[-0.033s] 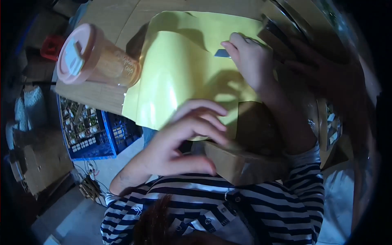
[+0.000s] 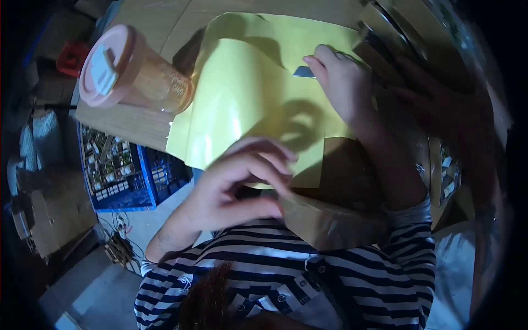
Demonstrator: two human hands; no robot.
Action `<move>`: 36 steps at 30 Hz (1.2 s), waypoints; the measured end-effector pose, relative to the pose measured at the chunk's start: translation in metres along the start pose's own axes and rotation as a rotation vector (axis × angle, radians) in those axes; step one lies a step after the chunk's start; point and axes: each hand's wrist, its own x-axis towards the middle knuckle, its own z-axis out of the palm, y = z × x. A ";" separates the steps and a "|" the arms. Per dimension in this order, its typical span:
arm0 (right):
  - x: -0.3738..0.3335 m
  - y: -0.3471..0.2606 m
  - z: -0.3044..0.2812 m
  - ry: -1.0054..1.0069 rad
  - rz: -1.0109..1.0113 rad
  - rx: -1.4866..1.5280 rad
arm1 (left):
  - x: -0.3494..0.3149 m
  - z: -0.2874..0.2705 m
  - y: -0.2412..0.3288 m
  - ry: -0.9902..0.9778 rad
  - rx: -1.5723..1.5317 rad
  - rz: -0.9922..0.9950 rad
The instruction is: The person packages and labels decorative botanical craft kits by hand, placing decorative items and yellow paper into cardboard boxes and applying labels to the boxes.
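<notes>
My right hand (image 2: 344,80) is closed in a pinch on a small flat blue-grey blade (image 2: 303,72), whose far part is hidden in the fingers. It is above a glossy yellow sheet (image 2: 324,118). A second yellow sheet (image 2: 228,93) lies over it on the left, bulging up in a curve. My left hand (image 2: 239,179) hovers at the sheets' near edge, slightly blurred. Its thumb and fingers are bent but apart, with nothing visible between them. Just right of its fingertips stands a brown cardboard box (image 2: 313,223) against my body; whether they touch, I cannot tell.
A tumbler with a pink lid (image 2: 113,66) stands left of the sheets on the cardboard-covered table (image 2: 118,126). Below the table's left edge is a blue crate (image 2: 146,179) of small parts. At right, another person's hand (image 2: 434,102) shows dimly beside cardboard boxes (image 2: 396,33).
My left hand has drawn slightly left, away from the box, its fingers a little more curled. The right hand keeps its grip on the blade. The whole view has shifted slightly.
</notes>
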 end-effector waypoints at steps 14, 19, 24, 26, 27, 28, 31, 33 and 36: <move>0.005 -0.002 -0.002 -0.031 -0.004 0.056 | -0.026 0.009 -0.006 0.012 0.437 -0.415; 0.002 -0.009 0.000 -0.064 -0.039 -0.114 | -0.023 0.015 -0.002 0.101 0.704 -0.286; 0.001 -0.021 -0.004 -0.077 -0.010 -0.126 | -0.034 0.004 -0.004 0.057 0.688 -0.254; 0.000 -0.020 -0.006 -0.060 -0.023 -0.104 | -0.041 -0.001 0.000 0.157 0.609 -0.285; 0.000 -0.018 -0.008 -0.057 -0.039 -0.070 | -0.045 -0.004 0.002 0.264 0.524 -0.331; 0.001 -0.018 -0.008 -0.069 -0.046 -0.072 | -0.049 -0.010 0.003 0.274 0.411 -0.351; 0.000 -0.018 -0.008 -0.071 -0.052 -0.042 | -0.047 -0.014 0.008 0.154 -0.053 -0.357; -0.001 -0.020 -0.008 -0.076 -0.051 -0.038 | -0.048 -0.018 0.004 0.082 -0.079 -0.345; 0.000 -0.021 -0.007 -0.076 -0.061 -0.026 | -0.040 -0.025 0.008 -0.034 -0.255 -0.373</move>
